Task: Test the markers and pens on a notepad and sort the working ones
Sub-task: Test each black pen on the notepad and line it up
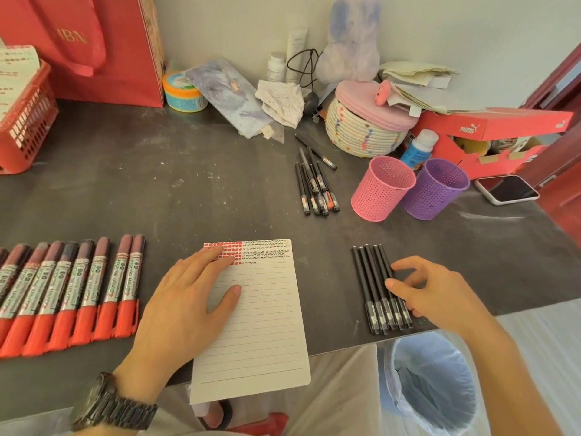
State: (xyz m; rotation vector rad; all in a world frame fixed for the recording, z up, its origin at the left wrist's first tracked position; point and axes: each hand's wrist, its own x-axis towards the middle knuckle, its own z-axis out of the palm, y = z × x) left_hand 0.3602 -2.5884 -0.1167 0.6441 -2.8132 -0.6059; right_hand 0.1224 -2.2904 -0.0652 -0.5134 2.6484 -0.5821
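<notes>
My left hand (185,297) lies flat on the notepad (261,325), fingers straight and a little spread, thumb out to the side, pinning the page to the table (188,190). Its top lines are filled with red blots and black scribbles; the rest is blank. My right hand (430,294) is at the row of black pens (374,291) just right of the pad, fingers loosely curled, thumb tip on the row and fingertips at its far edge. I cannot tell whether I am pinching the outermost pen or only touching it.

I judge this the sorting step: a tested pen joining the row or being squared up with it. The markers (72,294) lie lined up to the left, capped. A loose heap of pens (316,187) lies farther back, beside the pink cup (382,188), probably untested. Next I would reach across for one of them, uncap it, and scribble on the next free line while my left hand holds the pad.
</notes>
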